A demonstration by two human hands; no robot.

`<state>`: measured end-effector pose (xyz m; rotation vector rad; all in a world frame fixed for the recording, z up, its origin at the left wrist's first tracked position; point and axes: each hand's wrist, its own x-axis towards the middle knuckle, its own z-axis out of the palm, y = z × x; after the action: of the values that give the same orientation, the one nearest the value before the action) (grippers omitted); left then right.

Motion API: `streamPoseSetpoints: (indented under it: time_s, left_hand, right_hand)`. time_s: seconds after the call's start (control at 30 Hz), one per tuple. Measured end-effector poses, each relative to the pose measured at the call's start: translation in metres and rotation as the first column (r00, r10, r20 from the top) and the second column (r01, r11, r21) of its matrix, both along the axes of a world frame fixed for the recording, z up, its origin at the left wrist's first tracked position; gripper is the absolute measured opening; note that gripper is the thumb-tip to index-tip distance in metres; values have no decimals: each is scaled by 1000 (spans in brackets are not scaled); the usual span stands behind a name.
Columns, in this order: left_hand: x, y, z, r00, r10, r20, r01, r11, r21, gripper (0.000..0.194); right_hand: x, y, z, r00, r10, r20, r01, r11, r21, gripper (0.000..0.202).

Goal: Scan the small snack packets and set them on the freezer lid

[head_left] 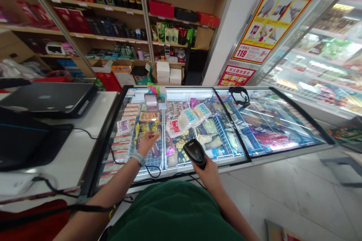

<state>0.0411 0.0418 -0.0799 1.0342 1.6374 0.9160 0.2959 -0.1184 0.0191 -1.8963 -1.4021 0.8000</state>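
The right hand (pixel 208 171) wrapped fingers around a barcode scanner (pixel 195 152) — the left hand (pixel 147 141), fingers half-spread, was above a glass-topped freezer (pixel 239 137).

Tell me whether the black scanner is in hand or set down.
In hand: the right hand is wrapped around the lower end of the black scanner, above the glass-topped freezer.

Two hands (pixel 147 143) (pixel 209 174), one scanner (pixel 194 152) and two blue-labelled packs (pixel 189 116) (pixel 203 111) are visible.
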Motion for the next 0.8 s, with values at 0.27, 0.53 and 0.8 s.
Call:
streamPoseSetpoints:
  time_s: [0.27,0.53,0.8]
  left_hand:
    - [79,-6,20,967,-58,-249,77,995,66,90]
    - [121,-6,19,860,109,-498,-17,982,187,95]
    - [113,-9,24,837,71,-542,9,990,144,73]
  right_hand:
    - [39,-15,-13,974,-227,22,228,974,-14,40]
    - [57,-22,-17,966,-259,27,259,965,-26,43]
    - [64,-19,-17,971,-239,17,239,971,-17,40]
